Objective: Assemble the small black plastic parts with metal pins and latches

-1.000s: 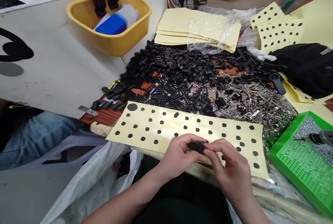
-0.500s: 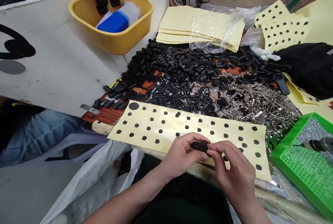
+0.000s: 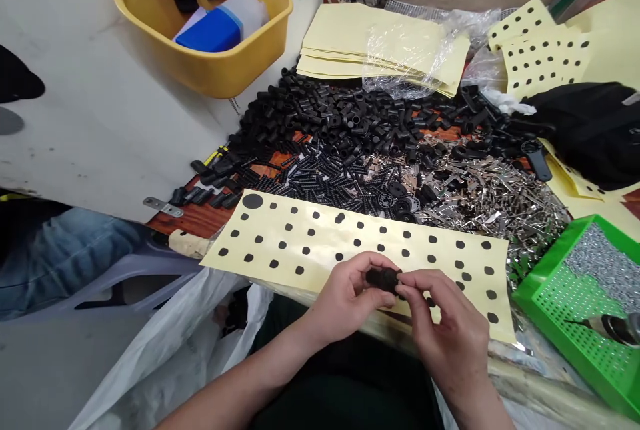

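Two bare hands work close together at the lower middle of the view, above a yellow sheet printed with rows of black dots point(image 3: 320, 237). Between them is a small black plastic part point(image 3: 383, 277), its long axis lying roughly level and running from left to right across the person's body. The left hand point(image 3: 345, 300) grips its left end, and the right hand point(image 3: 450, 323) pinches its right end. The left fingers point(image 3: 373, 263) curl over the part, while the right fingers point(image 3: 407, 282) press against it, so both hands are closed narrowly on it with almost no gap. The part is held just over the near edge of the sheet, and the hands partly hide it. Beyond the sheet, a wooden counter point(image 3: 193, 220) carries spread heaps of black plastic sleeves point(image 3: 350, 117), short black ribbed rods point(image 3: 325, 177) and silver metal pieces point(image 3: 490, 197). A green plastic basket point(image 3: 555, 330) sits at the right, beyond the right hand. Farther back lie a stack of yellow sheets under clear plastic film point(image 3: 380, 43) and a black bag point(image 3: 585, 130). A yellow tub point(image 3: 200, 73) holding a blue box point(image 3: 210, 33) stands at the upper left, and a white plastic bag point(image 3: 170, 343) hangs below the counter's near edge.
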{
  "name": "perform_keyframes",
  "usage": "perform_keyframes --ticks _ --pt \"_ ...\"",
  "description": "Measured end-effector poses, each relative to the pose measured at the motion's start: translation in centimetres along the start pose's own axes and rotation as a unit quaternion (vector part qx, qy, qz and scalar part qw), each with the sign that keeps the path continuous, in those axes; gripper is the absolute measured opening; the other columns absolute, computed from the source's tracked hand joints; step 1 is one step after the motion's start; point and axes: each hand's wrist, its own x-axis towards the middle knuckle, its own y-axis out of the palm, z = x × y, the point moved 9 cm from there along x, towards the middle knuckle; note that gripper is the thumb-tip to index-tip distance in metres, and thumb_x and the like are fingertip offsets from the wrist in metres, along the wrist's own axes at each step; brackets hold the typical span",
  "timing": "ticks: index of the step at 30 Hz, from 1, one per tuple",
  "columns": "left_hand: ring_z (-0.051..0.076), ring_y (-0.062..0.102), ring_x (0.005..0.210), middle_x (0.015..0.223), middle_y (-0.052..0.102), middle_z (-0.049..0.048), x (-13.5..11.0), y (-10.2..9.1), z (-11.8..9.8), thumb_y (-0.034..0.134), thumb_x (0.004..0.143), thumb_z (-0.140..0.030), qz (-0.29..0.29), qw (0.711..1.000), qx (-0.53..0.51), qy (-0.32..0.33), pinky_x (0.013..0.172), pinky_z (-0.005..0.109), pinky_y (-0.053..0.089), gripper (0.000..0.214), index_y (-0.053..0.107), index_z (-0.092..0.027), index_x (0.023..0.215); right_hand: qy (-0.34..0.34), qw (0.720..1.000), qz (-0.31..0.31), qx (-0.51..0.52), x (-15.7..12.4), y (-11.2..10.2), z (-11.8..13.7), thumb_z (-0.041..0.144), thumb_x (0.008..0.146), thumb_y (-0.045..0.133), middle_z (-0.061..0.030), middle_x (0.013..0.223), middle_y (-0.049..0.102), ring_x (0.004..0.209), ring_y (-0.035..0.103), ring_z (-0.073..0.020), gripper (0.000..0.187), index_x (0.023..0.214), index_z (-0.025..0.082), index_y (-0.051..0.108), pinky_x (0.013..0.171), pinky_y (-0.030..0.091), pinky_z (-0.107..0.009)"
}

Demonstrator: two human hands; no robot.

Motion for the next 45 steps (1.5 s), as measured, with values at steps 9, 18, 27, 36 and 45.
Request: perform_keyframes --ticks 9,18,27,36,45 --pt "0.014 0.066 0.086 0.103 0.067 0.0048 -0.2 0.7 0.3 0.069 0.074 -0.008 0.077 0.994 -0.077 0.001 0.081 0.027 0.052 0.036 0.059 -0.017 0.107 0.054 0.990 0.056 0.119 0.1 0.7 -2.3 0.013 0.089 0.060 -0.0035 0.092 0.066 0.088 0.063 -0.0125 0.017 0.101 0.023 0.067 0.077 0.052 -0.022" --pt "0.018 0.071 0.072 0.084 0.070 0.0045 0.0 0.2 1.4 0.069 0.079 -0.021 0.039 0.995 -0.072 -0.053 0.077 0.034 0.056 0.020 0.055 -0.015 0.092 0.199 0.961 0.045 0.189 -0.7 0.5 -5.5 0.027 0.084 0.068 -0.0023 0.090 0.072 0.086 0.068 -0.0143 0.008 0.090 0.027 0.074 0.076 0.056 -0.022" --pt "0.012 0.060 0.052 0.064 0.062 -0.0002 0.1 0.6 0.9 0.067 0.076 -0.028 0.031 0.998 -0.029 -0.038 0.054 0.025 0.052 0.021 0.054 -0.015 0.086 0.302 0.897 0.129 0.296 -1.3 2.1 -7.3 0.030 0.064 0.085 -0.0055 0.095 0.072 0.080 0.069 -0.0181 0.034 0.097 0.025 0.076 0.073 0.062 -0.029" --pt "0.007 0.048 0.045 0.063 0.056 -0.0041 -0.3 -0.2 0.9 0.058 0.078 -0.019 -0.028 0.999 0.026 0.004 0.046 0.019 0.042 0.011 0.051 -0.017 0.086 0.472 0.796 0.068 0.373 -4.0 4.0 -7.4 0.033 0.055 0.089 -0.0042 0.074 0.075 0.065 0.071 -0.0176 0.036 0.084 0.019 0.074 0.063 0.063 -0.027" --pt "0.011 0.053 0.060 0.070 0.058 -0.0007 -0.9 -0.1 -0.7 0.051 0.082 -0.013 -0.029 0.973 0.195 0.121 0.056 0.022 0.042 0.007 0.055 -0.017 0.087 0.535 0.754 0.089 0.369 -5.5 4.6 -7.6 0.044 0.052 0.090 -0.0032 0.065 0.070 0.053 0.061 -0.0108 0.045 0.081 0.014 0.073 0.055 0.056 -0.021"
